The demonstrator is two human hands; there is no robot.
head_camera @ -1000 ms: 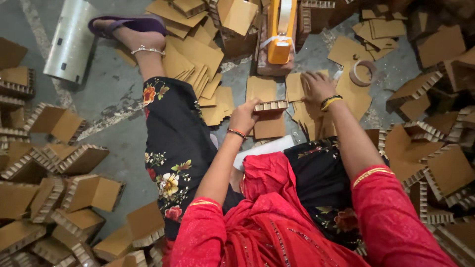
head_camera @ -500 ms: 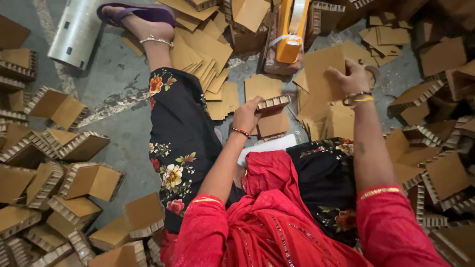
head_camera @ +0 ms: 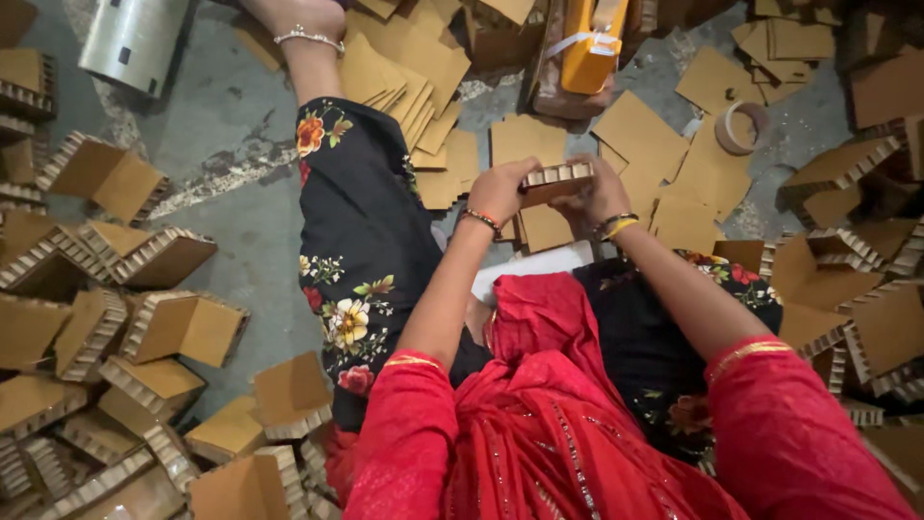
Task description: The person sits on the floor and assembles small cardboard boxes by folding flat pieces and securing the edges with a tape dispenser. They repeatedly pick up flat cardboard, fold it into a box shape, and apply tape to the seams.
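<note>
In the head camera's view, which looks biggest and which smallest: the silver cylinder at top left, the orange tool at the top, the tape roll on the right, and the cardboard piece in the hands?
1. Silver cylinder, though cut off by the frame.
2. Orange tool.
3. Cardboard piece, partly hidden by both hands and nearer the camera, so unsure against the tool.
4. Tape roll.

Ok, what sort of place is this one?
Probably a small cardboard-packaging workshop, worked on the floor: folded honeycomb-cardboard corner pieces heaped at left, flat cardboard squares strewn ahead, a tape roll nearby.

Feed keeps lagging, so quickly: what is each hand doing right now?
Left hand: closed on the left end of the brown honeycomb cardboard block.
Right hand: closed on the block's right end.
</note>
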